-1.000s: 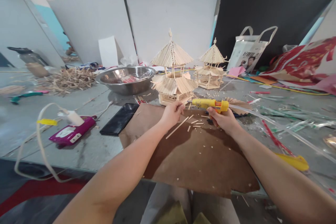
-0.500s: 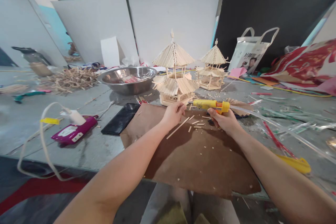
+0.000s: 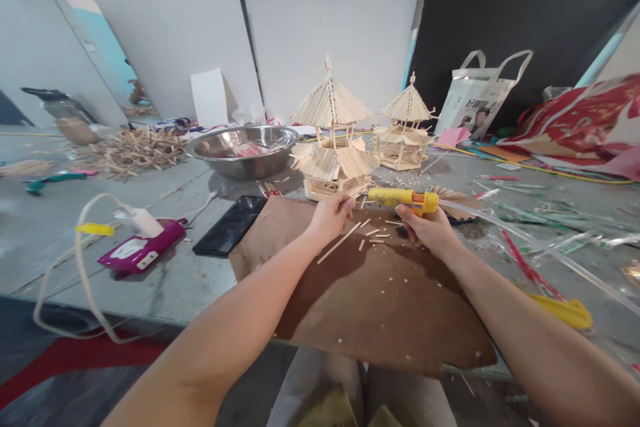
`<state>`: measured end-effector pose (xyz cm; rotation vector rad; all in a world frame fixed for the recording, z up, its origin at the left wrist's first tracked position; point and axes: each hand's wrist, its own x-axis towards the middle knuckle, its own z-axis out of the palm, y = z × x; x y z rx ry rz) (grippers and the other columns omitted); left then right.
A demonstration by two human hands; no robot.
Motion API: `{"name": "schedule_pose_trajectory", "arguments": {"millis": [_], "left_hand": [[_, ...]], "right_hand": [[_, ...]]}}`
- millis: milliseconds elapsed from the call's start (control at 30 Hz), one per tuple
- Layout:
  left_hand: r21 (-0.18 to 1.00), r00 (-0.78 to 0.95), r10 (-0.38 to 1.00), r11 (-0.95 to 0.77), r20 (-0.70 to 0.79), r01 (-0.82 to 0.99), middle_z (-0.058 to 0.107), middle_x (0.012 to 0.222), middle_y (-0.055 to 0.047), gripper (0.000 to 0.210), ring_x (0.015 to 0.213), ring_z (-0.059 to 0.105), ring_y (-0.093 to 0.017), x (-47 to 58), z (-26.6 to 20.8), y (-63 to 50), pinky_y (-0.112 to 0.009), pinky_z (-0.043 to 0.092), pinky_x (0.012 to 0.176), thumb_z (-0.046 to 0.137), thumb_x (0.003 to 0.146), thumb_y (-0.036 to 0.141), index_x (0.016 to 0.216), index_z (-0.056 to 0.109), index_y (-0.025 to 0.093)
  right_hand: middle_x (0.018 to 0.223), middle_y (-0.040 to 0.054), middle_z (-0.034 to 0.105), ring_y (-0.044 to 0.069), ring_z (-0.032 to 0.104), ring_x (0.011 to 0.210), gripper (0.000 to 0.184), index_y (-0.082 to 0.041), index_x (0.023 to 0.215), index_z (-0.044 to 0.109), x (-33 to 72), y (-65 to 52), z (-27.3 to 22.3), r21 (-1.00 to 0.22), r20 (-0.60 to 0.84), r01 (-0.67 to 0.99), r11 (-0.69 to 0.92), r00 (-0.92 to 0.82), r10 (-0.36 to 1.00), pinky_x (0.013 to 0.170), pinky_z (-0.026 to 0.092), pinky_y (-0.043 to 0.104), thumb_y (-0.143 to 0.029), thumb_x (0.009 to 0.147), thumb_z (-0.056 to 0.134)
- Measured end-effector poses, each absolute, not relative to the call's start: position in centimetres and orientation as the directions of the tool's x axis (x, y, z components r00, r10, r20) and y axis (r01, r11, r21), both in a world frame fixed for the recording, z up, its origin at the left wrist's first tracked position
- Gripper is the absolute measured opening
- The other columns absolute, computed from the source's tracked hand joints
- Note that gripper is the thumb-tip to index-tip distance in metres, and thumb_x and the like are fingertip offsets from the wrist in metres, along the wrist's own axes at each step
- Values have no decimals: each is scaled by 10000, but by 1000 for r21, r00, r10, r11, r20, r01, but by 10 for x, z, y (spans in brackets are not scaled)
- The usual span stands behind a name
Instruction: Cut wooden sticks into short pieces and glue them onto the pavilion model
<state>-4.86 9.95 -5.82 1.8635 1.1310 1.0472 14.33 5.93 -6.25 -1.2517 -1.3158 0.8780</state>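
My right hand [image 3: 429, 228] is wrapped round a yellow hot glue gun [image 3: 400, 198], its nozzle pointing left. A long clear glue stick [image 3: 493, 219] trails from its back end. My left hand [image 3: 331, 219] is closed in a pinch close to the nozzle; whatever lies between its fingertips is too small to make out. Just beyond that hand stands a two-tiered pavilion model [image 3: 334, 140] of thin wooden sticks. Below both hands, short cut sticks and one longer stick [image 3: 339, 243] lie on a brown board [image 3: 385, 320].
A smaller stick pavilion [image 3: 403, 130] stands behind, at the right. Left of the board are a black phone [image 3: 230, 225], a purple power strip [image 3: 143, 247] with a white cable, and a steel bowl [image 3: 243, 163]. Plastic scraps and a yellow-handled tool [image 3: 563, 311] lie on the right.
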Motion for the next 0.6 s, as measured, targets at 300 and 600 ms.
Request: {"name": "schedule_pose_trajectory", "arguments": {"millis": [300, 600], "left_hand": [[873, 274, 924, -352, 267, 338, 448, 522, 54, 182, 347, 365, -34, -47, -54, 96, -170, 299, 361, 396, 761, 297, 650, 445, 161], [877, 269, 927, -344, 261, 335, 449, 519, 51, 163, 343, 363, -40, -46, -52, 95, -176, 295, 361, 394, 759, 275, 649, 442, 164]], "right_hand": [[301, -67, 379, 47, 326, 251, 399, -181, 504, 443, 144, 59, -63, -969, 192, 184, 167, 127, 973, 252, 251, 179, -528, 559, 632], [279, -63, 380, 50, 328, 241, 396, -180, 501, 466, 144, 59, -60, -959, 206, 223, 172, 139, 969, 248, 258, 179, -539, 567, 620]]}}
